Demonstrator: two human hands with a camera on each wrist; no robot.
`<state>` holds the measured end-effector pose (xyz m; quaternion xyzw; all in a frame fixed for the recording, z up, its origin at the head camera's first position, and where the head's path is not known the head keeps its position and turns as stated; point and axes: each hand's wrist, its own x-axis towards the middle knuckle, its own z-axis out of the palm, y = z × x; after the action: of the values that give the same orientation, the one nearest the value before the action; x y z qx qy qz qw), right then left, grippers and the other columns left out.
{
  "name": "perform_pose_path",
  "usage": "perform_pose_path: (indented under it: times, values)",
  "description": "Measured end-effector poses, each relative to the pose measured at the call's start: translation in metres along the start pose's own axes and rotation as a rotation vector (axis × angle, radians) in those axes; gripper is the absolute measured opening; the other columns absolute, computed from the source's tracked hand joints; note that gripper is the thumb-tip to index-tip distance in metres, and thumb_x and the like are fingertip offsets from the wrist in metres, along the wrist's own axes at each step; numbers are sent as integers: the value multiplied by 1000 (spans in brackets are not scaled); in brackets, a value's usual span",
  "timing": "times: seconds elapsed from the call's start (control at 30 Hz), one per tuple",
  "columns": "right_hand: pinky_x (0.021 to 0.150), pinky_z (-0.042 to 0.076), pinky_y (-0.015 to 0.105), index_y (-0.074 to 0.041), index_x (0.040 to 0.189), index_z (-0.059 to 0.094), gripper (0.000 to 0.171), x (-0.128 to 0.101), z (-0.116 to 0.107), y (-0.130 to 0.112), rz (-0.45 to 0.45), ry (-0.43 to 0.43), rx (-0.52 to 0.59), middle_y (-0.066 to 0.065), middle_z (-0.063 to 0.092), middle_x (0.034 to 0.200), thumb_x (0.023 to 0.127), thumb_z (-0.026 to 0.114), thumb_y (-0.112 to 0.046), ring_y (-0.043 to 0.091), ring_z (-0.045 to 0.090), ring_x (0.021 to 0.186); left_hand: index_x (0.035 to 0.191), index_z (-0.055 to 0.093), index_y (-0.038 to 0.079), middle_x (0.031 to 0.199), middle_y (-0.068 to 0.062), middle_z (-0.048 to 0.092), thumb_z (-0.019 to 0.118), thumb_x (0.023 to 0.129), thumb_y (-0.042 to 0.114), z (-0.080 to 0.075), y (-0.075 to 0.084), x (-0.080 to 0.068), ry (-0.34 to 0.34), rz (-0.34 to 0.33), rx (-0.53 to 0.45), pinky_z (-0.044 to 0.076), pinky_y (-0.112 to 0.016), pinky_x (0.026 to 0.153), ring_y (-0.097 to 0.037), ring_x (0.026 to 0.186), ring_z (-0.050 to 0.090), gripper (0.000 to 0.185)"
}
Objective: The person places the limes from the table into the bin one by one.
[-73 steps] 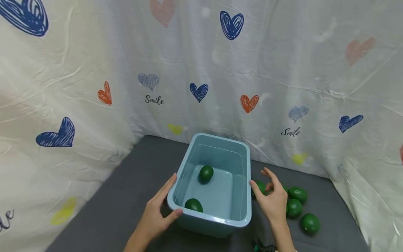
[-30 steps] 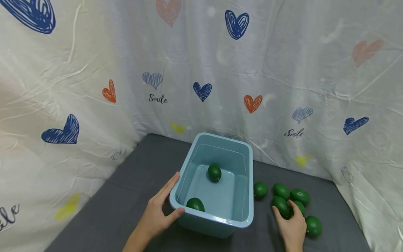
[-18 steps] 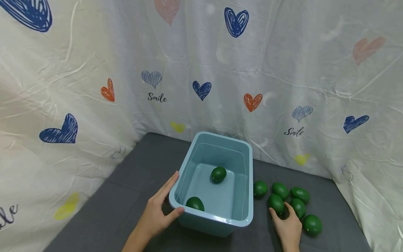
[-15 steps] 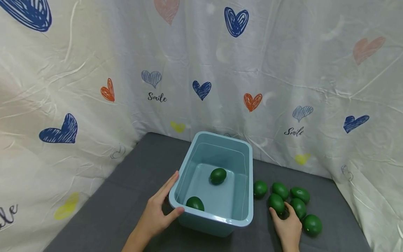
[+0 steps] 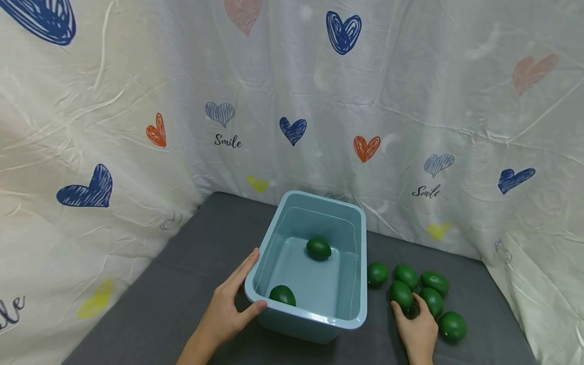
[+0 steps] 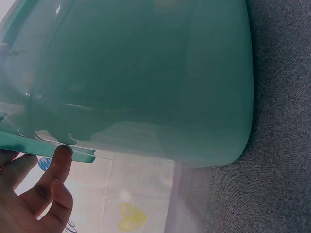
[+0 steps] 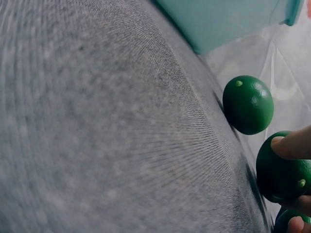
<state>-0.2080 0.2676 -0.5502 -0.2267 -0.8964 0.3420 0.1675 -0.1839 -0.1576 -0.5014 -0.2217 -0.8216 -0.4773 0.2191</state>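
Bright, even light; blurred wrist close-ups

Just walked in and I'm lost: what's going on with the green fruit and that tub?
A person is handling green limes around a light blue tub on a grey surface. The left hand holds the tub's near-left corner, thumb on the rim. The right hand has its grip on one lime in the loose cluster to the tub's right. Two limes lie in the tub, one near the middle, one at the near wall.
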Motion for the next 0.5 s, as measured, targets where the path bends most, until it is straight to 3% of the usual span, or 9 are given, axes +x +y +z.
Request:
perform_pose_path:
  times: [0.17,0.3,0.5]
  values:
    - [97,46,71,7,142,59,66,0,0,0,-11,48,4,38,64,129,93,81,-31,58,61,112,167,36,18,170,-4,40,83,90,24,1,0,1,-3,-6,-3,58,-28,78,-3,141,49,91]
    - [95,46,71,7,140,60,64,-1,1,0,-23,95,19,38,65,126,92,82,-30,57,62,110,167,36,18,170,-6,39,83,90,24,1,1,2,-11,-5,-7,59,-28,81,-4,142,48,91]
    - [92,47,70,7,140,61,64,-1,0,-3,-51,105,42,37,69,118,92,82,-31,54,65,101,167,36,18,170,-4,39,83,90,24,0,1,0,-3,-3,-13,58,-28,78,-2,141,49,91]
